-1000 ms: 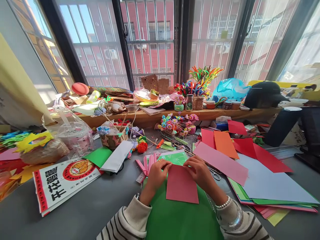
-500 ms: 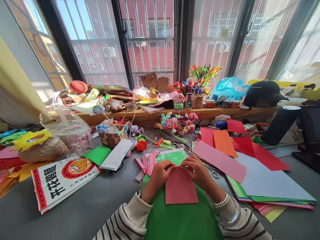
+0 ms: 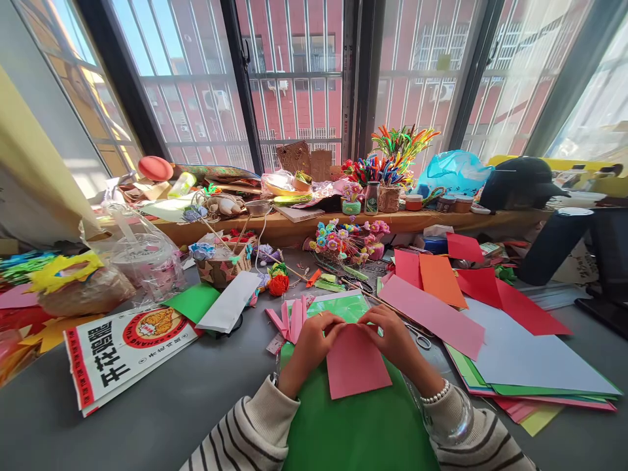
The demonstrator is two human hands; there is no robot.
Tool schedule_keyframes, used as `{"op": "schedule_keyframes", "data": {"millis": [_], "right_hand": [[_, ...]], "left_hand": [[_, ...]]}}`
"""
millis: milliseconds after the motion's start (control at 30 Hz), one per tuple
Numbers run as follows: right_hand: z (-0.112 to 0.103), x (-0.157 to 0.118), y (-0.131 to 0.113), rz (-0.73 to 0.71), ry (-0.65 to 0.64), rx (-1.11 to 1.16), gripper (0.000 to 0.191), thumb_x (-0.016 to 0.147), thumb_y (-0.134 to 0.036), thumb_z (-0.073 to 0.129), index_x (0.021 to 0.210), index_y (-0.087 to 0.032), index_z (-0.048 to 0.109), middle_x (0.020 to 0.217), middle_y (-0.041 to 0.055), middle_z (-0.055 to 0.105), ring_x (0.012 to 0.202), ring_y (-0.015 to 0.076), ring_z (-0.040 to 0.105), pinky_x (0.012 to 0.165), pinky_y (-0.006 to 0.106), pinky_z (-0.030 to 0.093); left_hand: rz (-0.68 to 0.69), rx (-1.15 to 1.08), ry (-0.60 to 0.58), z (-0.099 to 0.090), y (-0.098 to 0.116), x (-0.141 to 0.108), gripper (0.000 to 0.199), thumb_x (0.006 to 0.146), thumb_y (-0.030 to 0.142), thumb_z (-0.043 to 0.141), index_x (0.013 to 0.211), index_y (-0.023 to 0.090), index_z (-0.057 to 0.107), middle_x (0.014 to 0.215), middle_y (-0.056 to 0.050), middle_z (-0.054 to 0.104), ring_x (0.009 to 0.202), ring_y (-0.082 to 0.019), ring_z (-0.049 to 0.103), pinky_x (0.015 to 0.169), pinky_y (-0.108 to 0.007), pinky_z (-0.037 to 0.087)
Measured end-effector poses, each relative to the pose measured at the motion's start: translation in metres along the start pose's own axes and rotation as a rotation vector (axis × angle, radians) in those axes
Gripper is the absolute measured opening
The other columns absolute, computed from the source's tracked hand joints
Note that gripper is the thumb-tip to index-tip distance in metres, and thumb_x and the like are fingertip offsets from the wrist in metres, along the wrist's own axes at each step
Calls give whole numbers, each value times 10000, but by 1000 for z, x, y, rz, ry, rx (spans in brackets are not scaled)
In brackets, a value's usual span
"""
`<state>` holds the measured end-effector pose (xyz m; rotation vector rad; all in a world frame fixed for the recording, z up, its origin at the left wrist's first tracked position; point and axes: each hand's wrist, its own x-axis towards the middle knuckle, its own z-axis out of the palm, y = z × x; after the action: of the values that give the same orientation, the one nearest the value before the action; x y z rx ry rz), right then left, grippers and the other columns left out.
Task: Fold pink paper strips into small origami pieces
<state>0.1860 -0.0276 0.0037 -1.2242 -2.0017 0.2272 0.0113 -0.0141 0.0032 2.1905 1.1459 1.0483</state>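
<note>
Between my hands is a sheet of pink paper [image 3: 357, 369], lying over a green mat [image 3: 360, 432]. My left hand [image 3: 314, 343] pinches the sheet's upper left edge with thumb and fingers. At the upper right edge, my right hand [image 3: 390, 337] grips it the same way. The very top edge is partly hidden by my fingers. Just beyond my left hand lie folded pink paper strips [image 3: 296, 319]. Silver scissors [image 3: 420, 339] rest to the right of my right hand, beside a long pink paper piece [image 3: 432, 314].
Coloured paper sheets [image 3: 540, 366] are stacked at the right. A printed paper bag [image 3: 132, 353] lies at the left, near green paper [image 3: 193, 302]. Farther back stand a basket [image 3: 223, 269] and crochet flowers [image 3: 341, 242]. A dark bottle [image 3: 554, 247] stands at the back right.
The pink sheet has turned slightly, its lower edge now tilting up toward the right. Both hands keep their pinch on its top edge; the right hand has shifted a little rightward.
</note>
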Motion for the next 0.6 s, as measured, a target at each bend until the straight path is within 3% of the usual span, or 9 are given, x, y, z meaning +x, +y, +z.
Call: {"op": "schedule_keyframes", "data": {"millis": [333, 467, 533, 600], "right_hand": [[-12, 1, 10, 51, 36, -53, 132, 759, -219, 500, 682, -191, 603, 687, 23, 601, 690, 173, 498, 648, 289, 380], [-15, 1, 13, 74, 62, -34, 140, 764, -229, 490, 688, -192, 600, 669, 29, 590, 672, 175, 493, 636, 293, 390], [-13, 1, 11, 53, 38, -11, 139, 765, -232, 489, 693, -195, 602, 674, 30, 591, 673, 175, 495, 645, 297, 394], [-9, 0, 8, 26, 11, 4, 128, 760, -227, 497, 704, -195, 607, 694, 31, 596, 692, 175, 498, 666, 302, 394]], "left_hand": [[-81, -62, 137, -5, -9, 3, 192, 747, 278, 459, 723, 170, 617, 714, -27, 634, 656, -145, 581, 610, -243, 444], [-104, -132, 278, -8, -15, 3, 199, 749, 301, 457, 776, 165, 600, 749, -36, 634, 655, -152, 598, 621, -257, 469], [-41, -114, 264, -7, -13, 3, 179, 747, 282, 470, 831, 182, 591, 827, -39, 628, 762, -162, 584, 682, -268, 461], [23, -93, 160, -4, -9, 3, 166, 737, 257, 491, 852, 193, 593, 858, -38, 621, 790, -160, 568, 681, -262, 456]]}}
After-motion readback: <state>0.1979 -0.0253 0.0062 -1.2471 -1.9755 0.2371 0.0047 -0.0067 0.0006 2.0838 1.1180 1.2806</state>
